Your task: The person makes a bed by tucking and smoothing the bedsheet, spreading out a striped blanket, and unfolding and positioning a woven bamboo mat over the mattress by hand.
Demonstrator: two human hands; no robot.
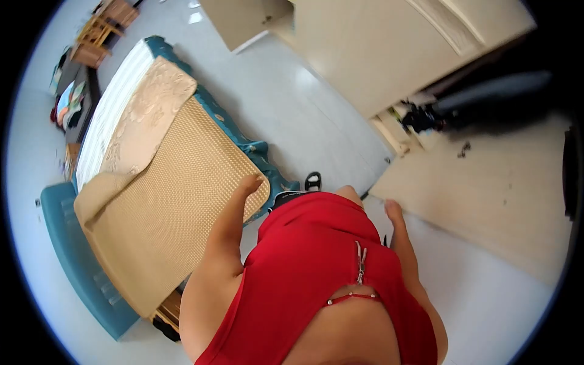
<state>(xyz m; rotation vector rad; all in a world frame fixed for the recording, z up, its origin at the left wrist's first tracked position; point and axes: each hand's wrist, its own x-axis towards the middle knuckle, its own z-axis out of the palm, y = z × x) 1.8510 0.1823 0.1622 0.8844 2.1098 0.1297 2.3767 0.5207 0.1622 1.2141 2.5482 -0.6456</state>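
My left hand (250, 182) is over the front corner of a woven mat (176, 182) spread on the bed. Its fingers are loosely bent and nothing shows in them; whether they touch the mat I cannot tell. The mat is partly folded back, showing a beige patterned underside (149, 109), with a striped white sheet (115, 103) beyond it. My right hand (393, 210) hangs low on the right, overlapping the edge of a pale open wardrobe door (480, 188). Its fingers are too small and hidden to read, and contact with the door is unclear.
A pale wardrobe (377, 48) stands ahead, with dark clothes (499, 97) in its open part. Another door (243, 21) hangs open farther off. The bed has a teal headboard (85, 261) and teal skirt (255, 149). A black sandal (313, 181) is on the grey floor (304, 115).
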